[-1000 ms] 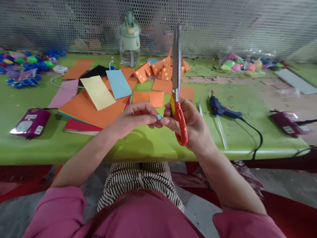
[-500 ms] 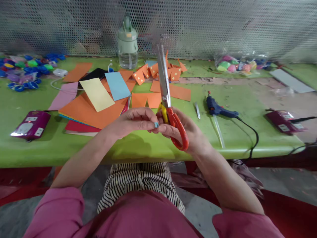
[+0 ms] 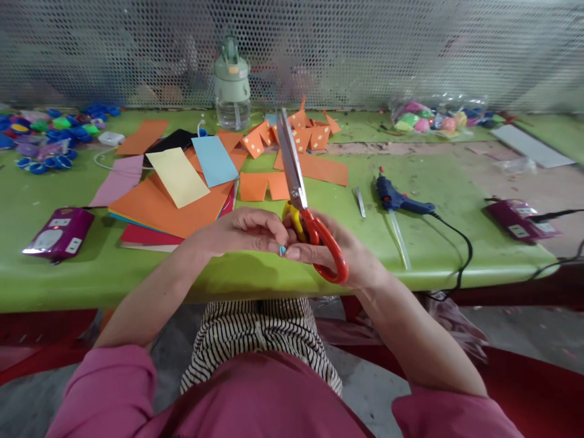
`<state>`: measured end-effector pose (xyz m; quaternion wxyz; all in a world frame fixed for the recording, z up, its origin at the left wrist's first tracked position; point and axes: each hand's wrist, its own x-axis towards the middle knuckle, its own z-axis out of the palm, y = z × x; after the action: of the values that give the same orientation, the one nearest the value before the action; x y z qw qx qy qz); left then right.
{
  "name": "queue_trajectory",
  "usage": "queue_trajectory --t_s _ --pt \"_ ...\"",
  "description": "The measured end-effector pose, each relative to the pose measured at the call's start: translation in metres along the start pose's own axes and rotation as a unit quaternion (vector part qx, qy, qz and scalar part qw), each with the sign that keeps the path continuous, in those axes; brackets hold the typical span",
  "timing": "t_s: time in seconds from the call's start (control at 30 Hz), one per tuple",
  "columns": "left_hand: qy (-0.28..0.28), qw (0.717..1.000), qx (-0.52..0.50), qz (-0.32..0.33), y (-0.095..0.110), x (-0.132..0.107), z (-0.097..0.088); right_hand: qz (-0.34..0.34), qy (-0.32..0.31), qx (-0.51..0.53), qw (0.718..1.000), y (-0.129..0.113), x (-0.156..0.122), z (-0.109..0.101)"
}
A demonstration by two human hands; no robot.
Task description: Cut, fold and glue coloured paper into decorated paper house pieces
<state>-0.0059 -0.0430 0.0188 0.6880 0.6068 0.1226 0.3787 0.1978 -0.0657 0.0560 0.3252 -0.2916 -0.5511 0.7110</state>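
Note:
My left hand [image 3: 249,231] pinches a tiny piece of blue paper [image 3: 282,250] between thumb and fingertips. Opposite it, my right hand [image 3: 340,243] is closed around the scissors [image 3: 314,228], which have red and yellow handles and blades pointing up and away. The right thumb and fingertips also meet at the blue piece. Both hands are held together above the table's front edge. Just beyond the blades lie folded orange paper strips [image 3: 262,186], and farther back stand orange paper shapes with small pale squares [image 3: 301,139].
Left of my hands are stacked coloured sheets [image 3: 182,219], with pale yellow [image 3: 177,176] and light blue [image 3: 215,160] cards on top. A water bottle [image 3: 232,85] stands behind. On the right lie tweezers [image 3: 360,202], a corded glue gun [image 3: 401,199] and a purple power box [image 3: 520,220].
Both hands have moved slightly down and toward me, still together at the blue piece. The scissors blades have tipped farther to the left.

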Motion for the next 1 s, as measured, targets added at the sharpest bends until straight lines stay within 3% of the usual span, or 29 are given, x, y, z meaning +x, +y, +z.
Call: queue_trajectory --t_s 0.27,0.43,1.0 --pt "0.006 0.997 -0.037 -0.072 0.0044 -0.003 0.0063 0.01 -0.014 0.023 1.0 0.0034 -0.0047 -0.0017" --pt "-0.023 0.998 -0.017 -0.058 0.0051 -0.0001 0.0043 0.009 -0.022 0.016 1.0 0.0015 -0.004 -0.0015" --pt "0.006 0.995 0.034 -0.099 0.0047 -0.0045 0.0039 -0.004 -0.038 0.004 0.999 0.01 -0.0039 -0.004"
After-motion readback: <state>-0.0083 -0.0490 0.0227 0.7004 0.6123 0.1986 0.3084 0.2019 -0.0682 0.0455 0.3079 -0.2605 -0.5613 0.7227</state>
